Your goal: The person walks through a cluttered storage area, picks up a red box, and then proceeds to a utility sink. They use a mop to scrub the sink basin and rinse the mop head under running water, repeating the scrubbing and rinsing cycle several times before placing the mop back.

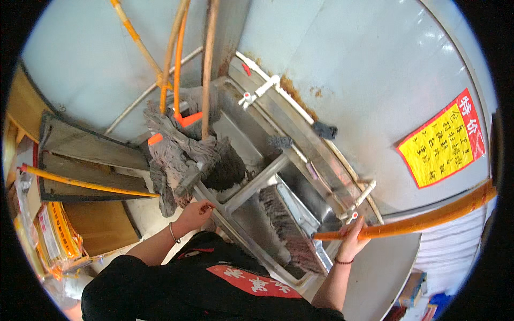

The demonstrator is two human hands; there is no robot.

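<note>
My right hand (355, 237) grips the orange handle (425, 220) of a flat mop, which runs out to the right. Its wide head, a metal plate with a dark wet fringe (291, 228), leans inside the near basin of a steel double sink (257, 180). Over the sink's front rim is my left hand (195, 216), its fingers curled; whether anything small sits in them cannot be told. Just beyond it, a heap of grey string mop heads (176, 156) lies across the sink's left end. Part of the far basin is hidden under them.
Several mop handles (209, 68) rise from the heap. White pipes with taps (261, 90) run along the wall. A scrubbing pad (280, 141) lies by the sink. To the left are a dark-edged panel (96, 152) and an orange package (60, 228). A yellow-and-red sign (441, 144) bears writing.
</note>
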